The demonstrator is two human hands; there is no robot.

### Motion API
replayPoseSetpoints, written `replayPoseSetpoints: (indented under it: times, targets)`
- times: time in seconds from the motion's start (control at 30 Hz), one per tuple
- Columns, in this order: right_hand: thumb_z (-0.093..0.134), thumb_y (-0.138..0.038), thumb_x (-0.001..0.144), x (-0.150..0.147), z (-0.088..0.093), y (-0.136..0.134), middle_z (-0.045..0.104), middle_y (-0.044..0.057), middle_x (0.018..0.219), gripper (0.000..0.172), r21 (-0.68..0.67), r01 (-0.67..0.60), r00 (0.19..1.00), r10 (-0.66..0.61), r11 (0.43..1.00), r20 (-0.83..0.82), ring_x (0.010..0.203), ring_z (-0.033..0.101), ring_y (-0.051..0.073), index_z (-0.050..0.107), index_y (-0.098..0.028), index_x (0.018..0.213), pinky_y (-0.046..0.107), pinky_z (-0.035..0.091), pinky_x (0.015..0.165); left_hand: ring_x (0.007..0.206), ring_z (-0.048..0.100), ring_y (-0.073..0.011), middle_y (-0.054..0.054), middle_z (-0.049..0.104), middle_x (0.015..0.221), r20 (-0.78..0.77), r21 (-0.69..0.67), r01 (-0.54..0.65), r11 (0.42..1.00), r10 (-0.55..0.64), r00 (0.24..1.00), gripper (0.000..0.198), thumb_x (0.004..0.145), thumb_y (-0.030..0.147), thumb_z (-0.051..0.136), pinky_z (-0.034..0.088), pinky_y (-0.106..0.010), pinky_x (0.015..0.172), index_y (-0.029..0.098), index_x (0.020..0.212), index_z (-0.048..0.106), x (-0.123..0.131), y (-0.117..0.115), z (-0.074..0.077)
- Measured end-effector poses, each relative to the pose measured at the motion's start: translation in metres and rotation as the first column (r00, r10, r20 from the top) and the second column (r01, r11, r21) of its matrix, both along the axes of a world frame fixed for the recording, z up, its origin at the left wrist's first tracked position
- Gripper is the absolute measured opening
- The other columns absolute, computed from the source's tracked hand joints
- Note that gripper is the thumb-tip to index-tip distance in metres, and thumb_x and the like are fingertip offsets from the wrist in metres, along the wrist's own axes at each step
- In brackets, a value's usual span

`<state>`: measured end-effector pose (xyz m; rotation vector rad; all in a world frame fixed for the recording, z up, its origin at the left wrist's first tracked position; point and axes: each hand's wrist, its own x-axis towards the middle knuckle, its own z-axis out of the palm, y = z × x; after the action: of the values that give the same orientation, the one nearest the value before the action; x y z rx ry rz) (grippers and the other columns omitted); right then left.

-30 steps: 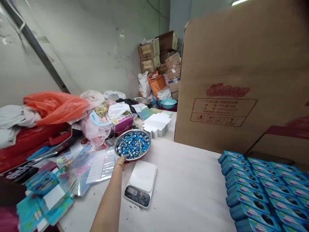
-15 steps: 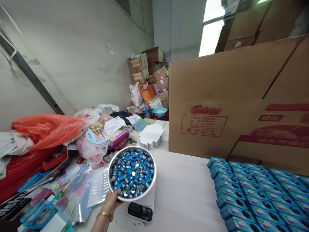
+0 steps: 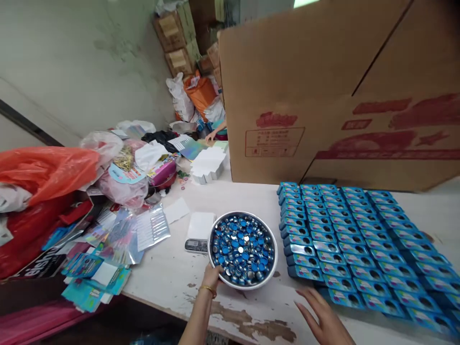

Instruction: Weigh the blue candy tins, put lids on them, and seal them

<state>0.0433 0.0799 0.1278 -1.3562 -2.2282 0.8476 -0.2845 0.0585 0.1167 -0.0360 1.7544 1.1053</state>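
A round white-rimmed bowl [image 3: 274, 239] full of small metal caps [image 3: 242, 249], some blue on top and some silver, is at the middle of the table. My left hand [image 3: 212, 277], with a gold bracelet at the wrist, grips the bowl's near left rim. To the bowl's right my right hand [image 3: 321, 314] is open and holds nothing, its fingers apart near the blue boxes. Rows of small blue boxes [image 3: 332, 247], each with a dark round opening, cover the right side. A white kitchen scale [image 3: 201, 225] sits just left of the bowl.
A large cardboard carton [image 3: 280, 76] stands behind the boxes. Bags, foil sheets [image 3: 154, 227] and packaging clutter the left, with a white paper stack [image 3: 207, 164] farther back. Another person's hand [image 3: 213, 135] reaches in beyond it. The table's front edge has peeling paint.
The bowl has moved off the scale to its right, still in my left hand. My right hand has come into view, as has another person's hand. The view has tilted down and turned right.
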Motion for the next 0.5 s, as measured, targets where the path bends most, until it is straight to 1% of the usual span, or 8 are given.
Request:
replayPoseSetpoints:
  times: [0.07, 0.13, 0.2, 0.27, 0.33, 0.4, 0.43, 0.5]
  targets:
    - [0.036, -0.048, 0.093, -0.038, 0.010, 0.029, 0.055, 0.014, 0.128, 0.043, -0.059, -0.044, 0.999, 0.044, 0.997, -0.005, 0.121, 0.053, 0.027, 0.057, -0.025, 0.123, 0.043, 0.046, 0.100, 0.042, 0.053, -0.0139, 0.004, 0.054, 0.048, -0.022, -0.010, 0.033, 0.999, -0.033, 0.999, 0.024, 0.052, 0.009, 0.058, 0.048, -0.027, 0.046, 0.017, 0.074, 0.052, -0.007, 0.004, -0.004]
    - [0.040, -0.047, 0.092, -0.085, 0.020, 0.063, 0.050, 0.015, 0.133, 0.051, -0.053, -0.112, 0.993, 0.113, 0.992, 0.019, 0.125, 0.048, 0.027, 0.047, -0.019, 0.134, 0.041, 0.041, 0.103, 0.042, 0.053, -0.0133, 0.004, 0.055, 0.049, -0.044, -0.018, 0.063, 0.998, -0.064, 0.997, 0.024, 0.054, 0.010, 0.059, 0.048, -0.026, 0.046, 0.017, 0.077, 0.053, -0.014, 0.007, -0.007]
    - [0.054, -0.049, 0.085, -0.131, 0.022, 0.094, 0.043, 0.020, 0.139, 0.067, -0.062, -0.134, 0.974, 0.143, 0.989, 0.176, 0.130, 0.039, 0.032, 0.041, -0.013, 0.139, 0.044, 0.035, 0.106, 0.042, 0.053, -0.0136, 0.003, 0.056, 0.051, -0.062, -0.033, 0.088, 0.996, -0.090, 0.994, 0.025, 0.056, 0.011, 0.060, 0.048, -0.027, 0.046, 0.016, 0.079, 0.054, -0.018, 0.008, -0.011]
    - [0.066, -0.056, 0.072, -0.171, 0.013, 0.113, 0.036, 0.025, 0.143, 0.088, -0.096, -0.117, 0.925, 0.143, 0.989, 0.352, 0.132, 0.031, 0.040, 0.038, -0.009, 0.141, 0.051, 0.031, 0.104, 0.044, 0.055, -0.0141, 0.003, 0.057, 0.053, -0.076, -0.050, 0.105, 0.993, -0.109, 0.991, 0.026, 0.058, 0.013, 0.060, 0.049, -0.028, 0.048, 0.016, 0.084, 0.055, -0.020, 0.008, -0.015]
    - [0.068, -0.063, 0.066, -0.199, -0.001, 0.117, 0.034, 0.025, 0.143, 0.094, -0.143, -0.117, 0.878, 0.169, 0.983, 0.448, 0.130, 0.028, 0.044, 0.041, -0.011, 0.139, 0.056, 0.030, 0.100, 0.047, 0.057, -0.0146, 0.002, 0.059, 0.055, -0.088, -0.069, 0.116, 0.991, -0.122, 0.989, 0.028, 0.060, 0.014, 0.060, 0.050, -0.028, 0.050, 0.017, 0.087, 0.055, -0.020, 0.007, -0.021]
    - [0.065, -0.066, 0.067, -0.215, -0.016, 0.112, 0.034, 0.023, 0.144, 0.089, -0.182, -0.122, 0.866, 0.194, 0.976, 0.460, 0.127, 0.034, 0.042, 0.043, -0.015, 0.136, 0.054, 0.033, 0.096, 0.049, 0.057, -0.0146, 0.002, 0.059, 0.057, -0.104, -0.088, 0.125, 0.988, -0.134, 0.986, 0.027, 0.062, 0.016, 0.061, 0.049, -0.027, 0.050, 0.017, 0.088, 0.055, -0.019, 0.007, -0.026]
    - [0.064, -0.065, 0.069, -0.219, -0.022, 0.108, 0.033, 0.021, 0.144, 0.084, -0.204, -0.128, 0.877, 0.207, 0.971, 0.434, 0.124, 0.037, 0.040, 0.044, -0.018, 0.135, 0.052, 0.035, 0.094, 0.049, 0.056, -0.0143, 0.002, 0.058, 0.056, -0.113, -0.096, 0.128, 0.987, -0.138, 0.984, 0.026, 0.062, 0.017, 0.062, 0.048, -0.026, 0.049, 0.017, 0.087, 0.055, -0.019, 0.006, -0.028]
    - [0.065, -0.056, 0.073, -0.221, -0.030, 0.103, 0.035, 0.018, 0.142, 0.072, -0.293, -0.142, 0.928, 0.231, 0.946, 0.294, 0.121, 0.042, 0.037, 0.046, -0.020, 0.132, 0.048, 0.038, 0.092, 0.047, 0.054, -0.0131, 0.003, 0.057, 0.055, -0.135, -0.109, 0.131, 0.985, -0.146, 0.980, 0.023, 0.063, 0.020, 0.063, 0.046, -0.024, 0.047, 0.017, 0.084, 0.056, -0.019, 0.007, -0.030]
